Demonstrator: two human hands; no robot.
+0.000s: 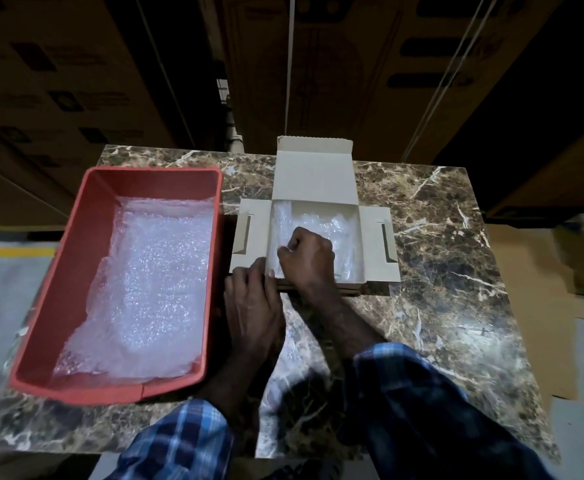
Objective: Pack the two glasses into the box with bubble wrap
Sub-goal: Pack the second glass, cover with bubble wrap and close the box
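Observation:
A small cardboard box [315, 181] lies open on the marble table, its lid standing up at the back and side flaps spread. Bubble wrap [339, 230] fills its inside; the glasses cannot be made out under it. My right hand [306, 258] is inside the box with fingers curled, pinching the bubble wrap near the left wall. My left hand [252, 299] rests at the box's front-left corner, fingers curled on the box edge there.
A red plastic bin [76, 271] with a loose sheet of bubble wrap [145, 289] inside stands at the left of the marble table [439, 289]. Stacked large cartons rise behind the table. Flat cardboard lies on the floor to the right.

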